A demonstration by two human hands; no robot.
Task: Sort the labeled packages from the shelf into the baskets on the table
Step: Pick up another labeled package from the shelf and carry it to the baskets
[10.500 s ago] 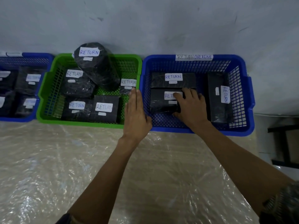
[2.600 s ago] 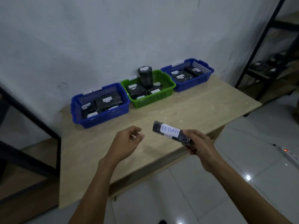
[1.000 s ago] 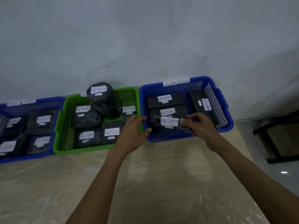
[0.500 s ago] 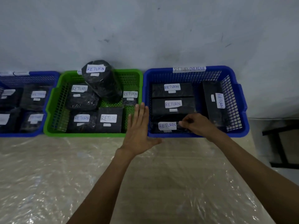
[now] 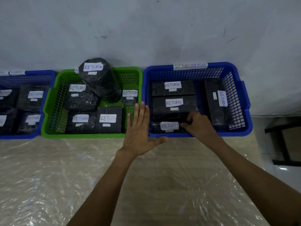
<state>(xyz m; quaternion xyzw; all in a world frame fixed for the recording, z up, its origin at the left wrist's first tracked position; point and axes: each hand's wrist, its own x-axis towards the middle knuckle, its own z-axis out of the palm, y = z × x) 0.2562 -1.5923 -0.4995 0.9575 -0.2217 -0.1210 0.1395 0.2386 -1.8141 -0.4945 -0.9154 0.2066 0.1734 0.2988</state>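
**RETURN package (image 5: 169, 125) low in RETURN OVERDUE basket (image 5: 231, 133)**

Black parcels (image 5: 110, 128) fill the left blue basket (image 5: 16, 137) and the green basket (image 5: 81, 135). The left hand (image 5: 140, 128), fingers straight, lies flat at the RETURN OVERDUE basket's near-left corner. The right hand (image 5: 198, 126) curls its fingers round the RETURN package's right end, just behind the front wall.

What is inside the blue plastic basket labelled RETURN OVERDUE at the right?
The blue plastic basket holds four black wrapped packages labelled RETURN: three lying crosswise, one lengthwise. The right hand grips the nearest package, covering its right end. Anything beneath them is hidden.
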